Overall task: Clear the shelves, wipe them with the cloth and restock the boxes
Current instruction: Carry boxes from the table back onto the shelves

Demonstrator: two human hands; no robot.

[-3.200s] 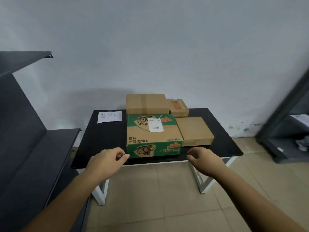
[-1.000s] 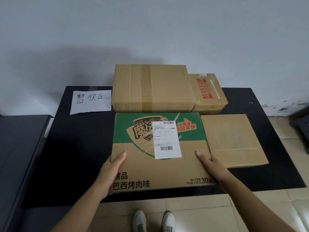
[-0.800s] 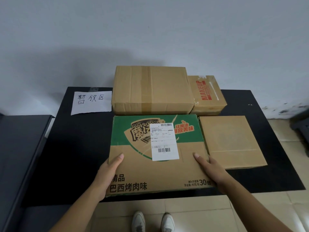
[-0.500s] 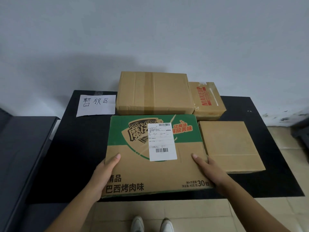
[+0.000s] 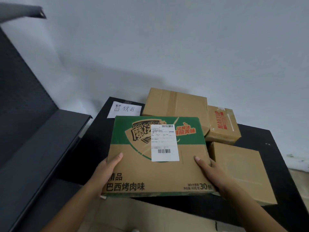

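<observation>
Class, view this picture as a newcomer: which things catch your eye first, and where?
The green carton with its white shipping label dominates the centre, gripped at its sides by the left hand and right hand. Behind it to the right, a brown box shows red MAKEUP lettering; a handwritten paper sign lies at the far left of the black table.

Dim, even light is filling the scene; a soft shadow is lying on the wall [image 5: 107, 69], and the shelf [image 5: 20, 13] edge is blurring top-left.

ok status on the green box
Left hand and right hand grip the green box. It overhangs the table front edge. Flat box close on right.
</observation>
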